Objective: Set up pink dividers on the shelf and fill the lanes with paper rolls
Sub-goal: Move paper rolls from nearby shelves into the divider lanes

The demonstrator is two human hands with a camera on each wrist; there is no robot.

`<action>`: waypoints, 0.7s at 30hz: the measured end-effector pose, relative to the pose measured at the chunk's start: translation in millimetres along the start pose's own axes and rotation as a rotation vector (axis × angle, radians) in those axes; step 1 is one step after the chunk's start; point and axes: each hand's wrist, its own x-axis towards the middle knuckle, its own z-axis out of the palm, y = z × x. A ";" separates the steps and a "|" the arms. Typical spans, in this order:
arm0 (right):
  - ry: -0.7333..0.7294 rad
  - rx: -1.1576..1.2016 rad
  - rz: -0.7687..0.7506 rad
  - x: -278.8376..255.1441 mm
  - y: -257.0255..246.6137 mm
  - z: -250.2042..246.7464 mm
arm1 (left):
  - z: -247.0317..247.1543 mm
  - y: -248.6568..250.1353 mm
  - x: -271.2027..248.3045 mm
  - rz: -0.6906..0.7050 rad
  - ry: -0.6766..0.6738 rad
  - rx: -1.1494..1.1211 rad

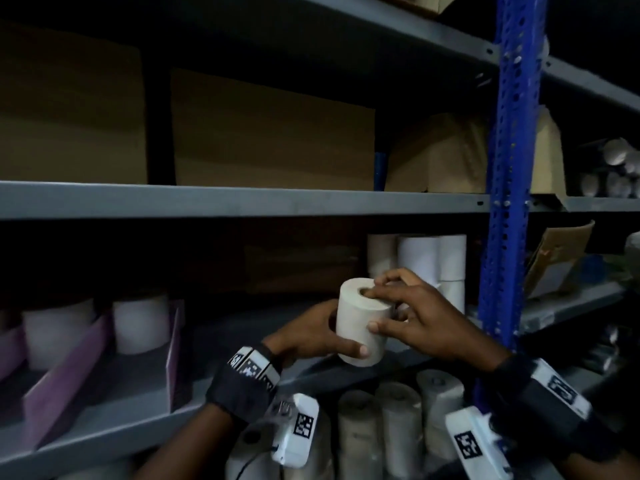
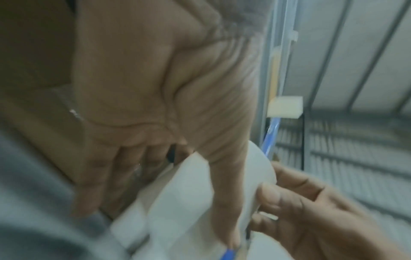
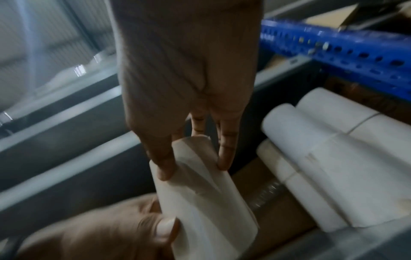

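A white paper roll [image 1: 360, 323] is held upright in front of the middle shelf [image 1: 114, 434], between both hands. My left hand [image 1: 323, 336] grips its side from the left, thumb across the front. My right hand [image 1: 398, 306] pinches it from the right, with fingertips on the top near the core hole and thumb on the side. The right wrist view shows the roll [image 3: 206, 202] with a loose paper flap under my fingers [image 3: 223, 158]. The roll [image 2: 189, 202] is blurred in the left wrist view. Pink dividers [image 1: 65, 368] [image 1: 173, 351] stand at left, with rolls [image 1: 59, 330] [image 1: 140, 323] in the lanes.
More white rolls [image 1: 429, 261] are stacked at the back right of the shelf, next to the blue perforated upright [image 1: 509, 202]. Several rolls [image 1: 398, 420] stand on the level below. Cardboard boxes [image 1: 270, 140] fill the upper shelf. Bare shelf lies right of the last divider.
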 end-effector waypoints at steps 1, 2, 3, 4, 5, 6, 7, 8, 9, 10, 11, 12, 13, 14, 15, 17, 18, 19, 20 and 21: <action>0.013 0.063 -0.009 -11.7 -10.7 0.4 | 7.5 -0.1 -17.3 0.034 0.044 -0.041; 0.024 0.127 -0.016 -23.7 -21.5 1.9 | 15.3 -1.1 -36.3 0.059 0.100 -0.068; 0.023 0.198 -0.015 -37.4 -32.8 5.7 | 24.6 -3.6 -57.9 0.071 0.163 -0.089; 0.017 0.262 -0.008 -48.9 -42.5 9.5 | 32.6 -6.5 -76.9 0.076 0.220 -0.104; 0.004 0.315 0.005 -62.1 -53.7 16.8 | 42.5 -11.7 -99.9 0.069 0.270 -0.122; -0.005 0.351 0.010 -72.5 -62.5 23.4 | 51.1 -16.6 -118.9 0.070 0.311 -0.137; -0.022 0.387 0.015 -82.6 -71.4 31.9 | 60.1 -21.4 -137.9 0.062 0.352 -0.150; -0.048 0.436 0.028 -93.6 -81.6 42.5 | 69.3 -26.8 -158.8 0.043 0.396 -0.166; -0.070 0.477 0.042 -102.4 -89.8 51.8 | 76.6 -31.3 -175.2 0.031 0.439 -0.165; -0.092 0.511 0.059 -113.2 -100.1 63.1 | 84.9 -36.1 -195.8 0.016 0.483 -0.158; -0.100 0.521 0.066 -121.8 -108.1 71.9 | 91.7 -39.8 -212.0 0.014 0.523 -0.144; -0.106 0.517 0.071 -130.0 -116.9 80.8 | 97.8 -42.4 -228.3 0.006 0.559 -0.134; -0.114 0.519 0.082 -138.2 -127.2 91.2 | 102.6 -45.7 -245.4 -0.013 0.592 -0.127; -0.118 0.528 0.095 -144.5 -135.6 100.3 | 106.6 -48.3 -258.9 -0.032 0.619 -0.122; -0.127 0.549 0.109 -152.5 -145.7 111.1 | 111.7 -50.9 -276.0 -0.057 0.645 -0.127; -0.126 0.581 0.109 -161.9 -162.4 127.8 | 118.0 -53.1 -301.8 -0.085 0.708 -0.135; -0.138 0.601 0.107 -165.8 -174.2 138.0 | 119.6 -54.5 -318.2 -0.103 0.741 -0.144; -0.149 0.619 0.104 -168.5 -182.9 146.4 | 120.5 -55.6 -330.8 -0.117 0.764 -0.157; -0.169 0.641 0.105 -171.9 -194.2 157.3 | 120.9 -57.3 -347.9 -0.137 0.780 -0.170; -0.185 0.653 0.106 -175.0 -202.4 165.0 | 121.2 -58.8 -360.3 -0.153 0.794 -0.176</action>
